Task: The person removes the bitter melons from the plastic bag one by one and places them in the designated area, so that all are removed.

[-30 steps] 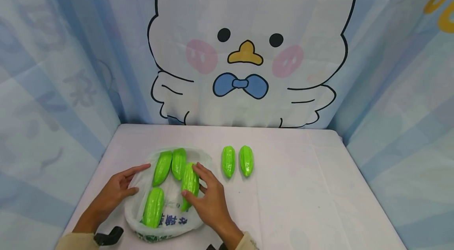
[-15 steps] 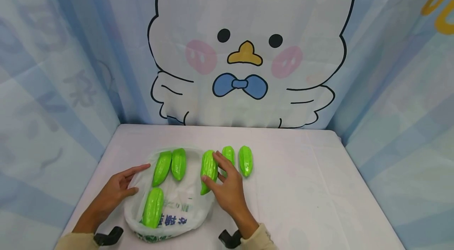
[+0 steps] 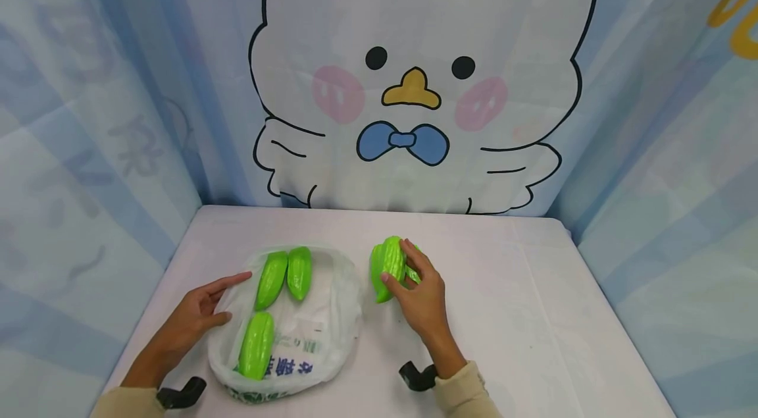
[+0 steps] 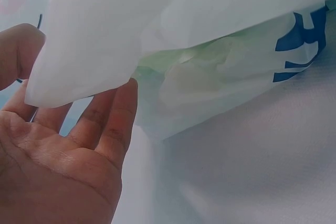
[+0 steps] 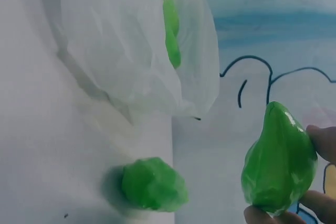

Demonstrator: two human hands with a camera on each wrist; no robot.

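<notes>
My right hand [image 3: 423, 296] pinches a glossy bright green bitter melon [image 3: 392, 266] between thumb and fingers, right of the bag. In the right wrist view the held melon has its narrow tip up. Two more green melons stand behind it; one [image 3: 376, 273] shows at its left, the other [image 3: 413, 275] mostly hides behind my fingers. My left hand [image 3: 192, 316] touches the left side of a white plastic bag [image 3: 346, 293], its fingers extended along the film [image 4: 105, 30]. Inside the bag lie several green melons, two [image 3: 271, 281] [image 3: 299, 273] at the back and one [image 3: 256, 345] in front.
A white cloth covers the table [image 3: 503, 313]. Behind it hangs a curtain [image 3: 331, 168] with a cartoon bird, and pale blue curtains flank both sides. Black wrist mounts [image 3: 182, 393] sit by the sleeves.
My right hand has lifted a bitter melon out of the bag and carried it right, to the two melons on the table. The left hand stays at the bag's edge.
</notes>
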